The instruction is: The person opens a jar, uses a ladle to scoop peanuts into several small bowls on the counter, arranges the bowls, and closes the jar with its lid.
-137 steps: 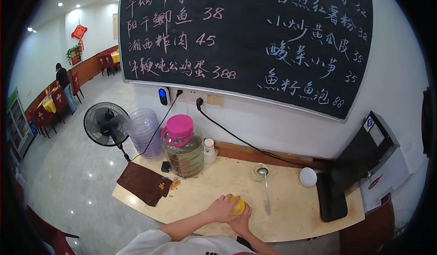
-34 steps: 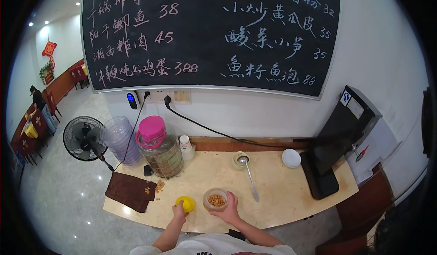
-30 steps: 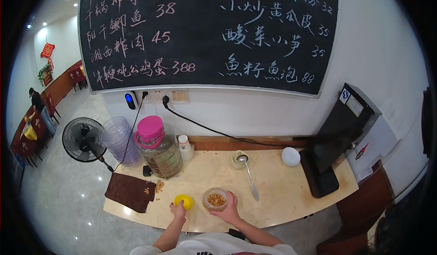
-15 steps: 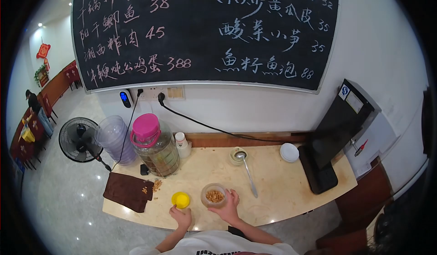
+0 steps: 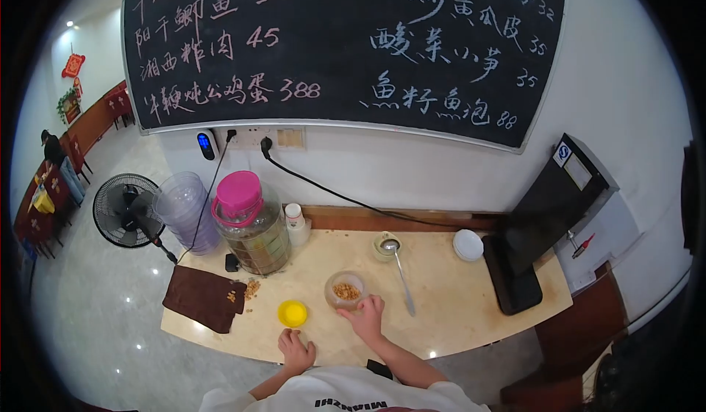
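Note:
My right hand [image 5: 365, 319] is at the near right side of a clear round jar [image 5: 334, 300], thumb across its front and fingers along its right side. Small golden-brown pieces that look like peanuts [image 5: 346, 291] lie inside the jar, whose mouth is uncovered. A shallow, round yellow lid [image 5: 293, 313] rests on the table to the left of the jar. Just nearer than the lid, my left hand [image 5: 297, 351] lies at the table's front edge, fingers loosely apart, holding nothing and not touching the lid.
A spoon [image 5: 401, 276] leans in a small bowl [image 5: 385, 255]; white dishes [image 5: 468, 245] stand farther right, beside a black dispenser [image 5: 515, 272]. At left are a large pink-lidded jar [image 5: 259, 239], paper cups [image 5: 296, 228], a brown cloth [image 5: 198, 298] and loose peanut-like pieces [image 5: 251, 288].
The clear jar has slid away from me, with my right hand moving along. My left hand has come off the yellow lid and drawn back slightly. The view has tilted a little.

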